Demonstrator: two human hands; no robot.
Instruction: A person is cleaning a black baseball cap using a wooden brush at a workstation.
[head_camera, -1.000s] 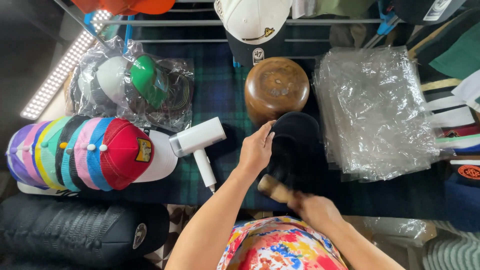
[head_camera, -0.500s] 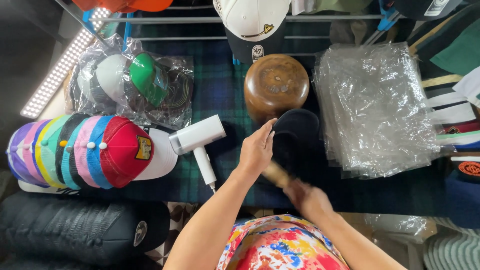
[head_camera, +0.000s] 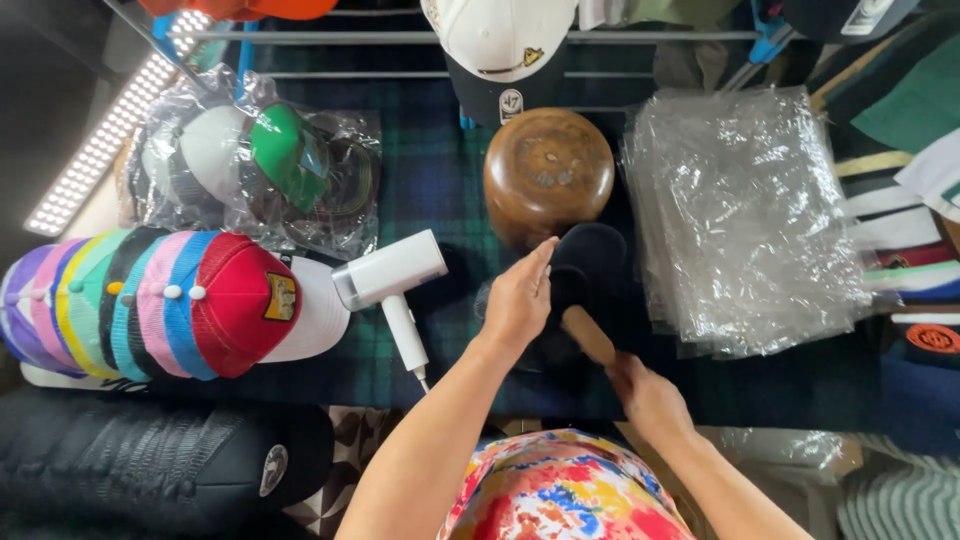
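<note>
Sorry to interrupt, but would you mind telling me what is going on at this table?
A person is working on a dark cap that lies on the plaid table. The left hand rests on the cap's left side, steadying it, while the right hand holds a wooden-handled brush against the cap. A round wooden block stands just behind the cap, a white handheld steamer lies to its left, and a pile of clear bags lies to its right.

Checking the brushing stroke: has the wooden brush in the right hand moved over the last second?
Yes. The wooden brush in the right hand has moved up the dark cap, closer to the round wooden block.
</note>
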